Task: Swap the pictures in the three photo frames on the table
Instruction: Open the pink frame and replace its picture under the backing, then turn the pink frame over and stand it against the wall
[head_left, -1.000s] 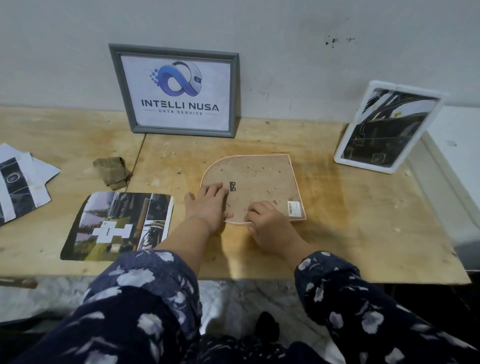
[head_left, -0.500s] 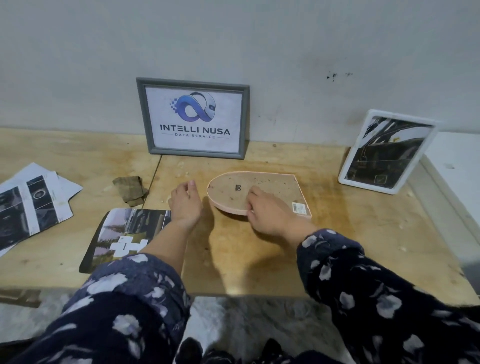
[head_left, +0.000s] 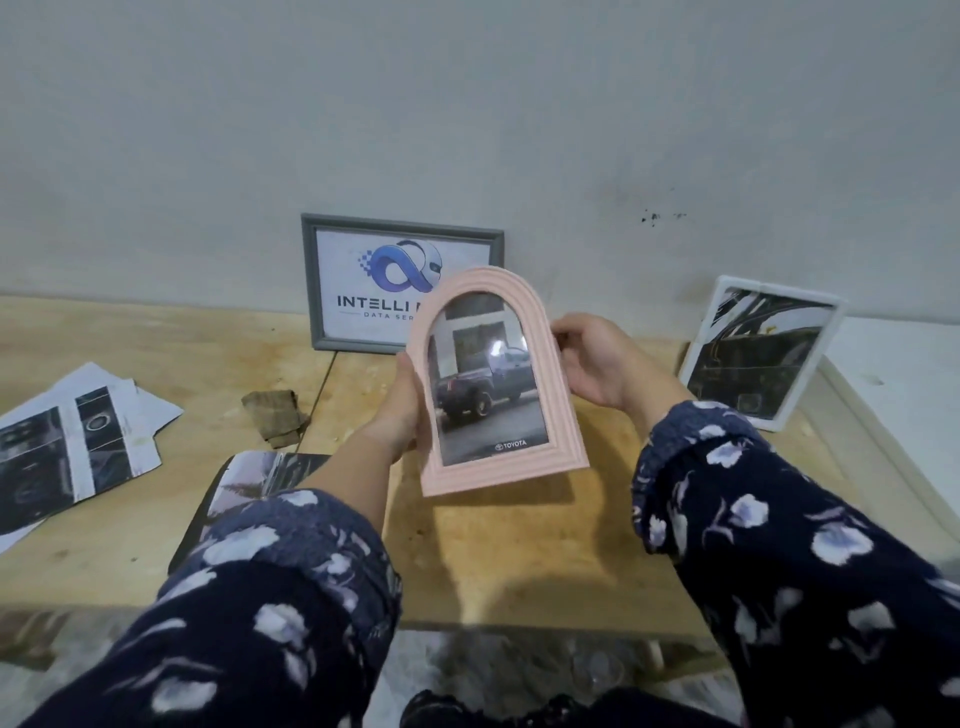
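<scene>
Here the pink frame (head_left: 498, 379), arched at the top, is held upright above the worktop (head_left: 519, 545), its glass facing the camera and tilted slightly to the left. Behind the glass sits a picture of a dark pickup truck with the word TOYOTA printed near the bottom edge. The left hand (head_left: 402, 410) has its grip clamped on the frame's left edge, thumb on the front rim and fingers hidden behind. The right hand (head_left: 597, 358) grips the frame's right edge near the start of the arch, fingers curled round it toward the back. Both forearms wear dark sleeves with pale flowers. Behind the pink frame, partly covered by it, a grey frame (head_left: 322, 280) leans against the wall and shows a blue logo with the letters INTELLI. To the right, well apart, a white frame (head_left: 831, 338) stands tilted back near the wall with a dark, unclear picture in it. On the worktop to the left lie loose prints (head_left: 78, 447), overlapping one another at the edge. Nearer the left forearm lies another print (head_left: 260, 478), partly hidden by the sleeve. Between the prints and the grey frame lies a small brown scrap (head_left: 275, 415).
</scene>
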